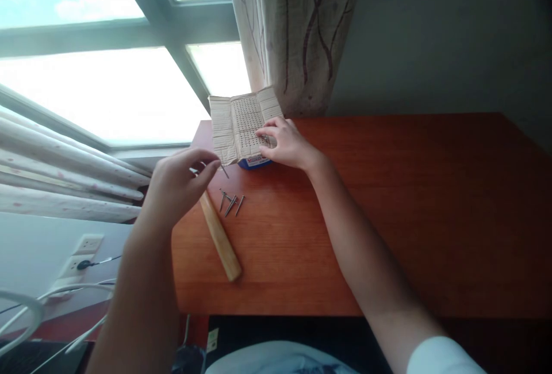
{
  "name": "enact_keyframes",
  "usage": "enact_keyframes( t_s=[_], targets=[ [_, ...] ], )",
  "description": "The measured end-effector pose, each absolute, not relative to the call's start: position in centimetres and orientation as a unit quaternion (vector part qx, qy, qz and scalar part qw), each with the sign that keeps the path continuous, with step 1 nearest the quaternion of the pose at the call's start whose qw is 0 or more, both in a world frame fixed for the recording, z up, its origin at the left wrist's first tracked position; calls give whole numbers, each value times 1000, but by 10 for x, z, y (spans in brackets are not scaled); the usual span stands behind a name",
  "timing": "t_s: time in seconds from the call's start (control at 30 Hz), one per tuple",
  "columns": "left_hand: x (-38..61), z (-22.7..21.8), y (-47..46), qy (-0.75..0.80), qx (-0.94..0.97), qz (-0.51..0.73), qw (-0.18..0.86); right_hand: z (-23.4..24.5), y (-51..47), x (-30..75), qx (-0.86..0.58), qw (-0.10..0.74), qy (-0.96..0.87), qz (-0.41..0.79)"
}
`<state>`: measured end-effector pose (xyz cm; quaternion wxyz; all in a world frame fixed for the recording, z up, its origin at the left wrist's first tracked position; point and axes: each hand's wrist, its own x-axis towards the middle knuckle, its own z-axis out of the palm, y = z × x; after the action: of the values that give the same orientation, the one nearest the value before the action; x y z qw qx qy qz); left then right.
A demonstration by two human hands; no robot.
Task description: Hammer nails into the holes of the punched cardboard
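A nail [225,171] sticks out from the pinched fingertips of my left hand [183,181], its free end slanting down to the right. My right hand [287,142] lies on the right side of a creased cardboard sheet [223,123] with rows of small holes in its middle. Its thumb and forefinger are apart, and something small and dark between them is too blurred to name. Under the sheet, a blue object [255,162] with a white label shows at the front edge. Several loose nails [230,205] lie in front. A wooden handle [221,241] rests nearby, its upper end hidden behind my left hand.
The reddish-brown table [409,213] stretches far to the right. A window [107,86] and curtains [302,29] stand behind and left. At lower left are a wall socket [81,264] with a black plug and white cables [26,299].
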<state>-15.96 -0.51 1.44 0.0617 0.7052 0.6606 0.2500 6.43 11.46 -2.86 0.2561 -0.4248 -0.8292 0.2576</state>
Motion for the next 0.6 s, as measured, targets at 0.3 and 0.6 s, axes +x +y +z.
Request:
enact_keyframes(
  t_s=[0.3, 0.6],
  targets=[
    [-180, -16, -20, 677, 722, 79, 118, -30, 115, 65, -418, 258, -836, 244],
    [-170, -32, -14, 685, 715, 12, 140, -28, 114, 64, -426, 252, -833, 247]
  ],
)
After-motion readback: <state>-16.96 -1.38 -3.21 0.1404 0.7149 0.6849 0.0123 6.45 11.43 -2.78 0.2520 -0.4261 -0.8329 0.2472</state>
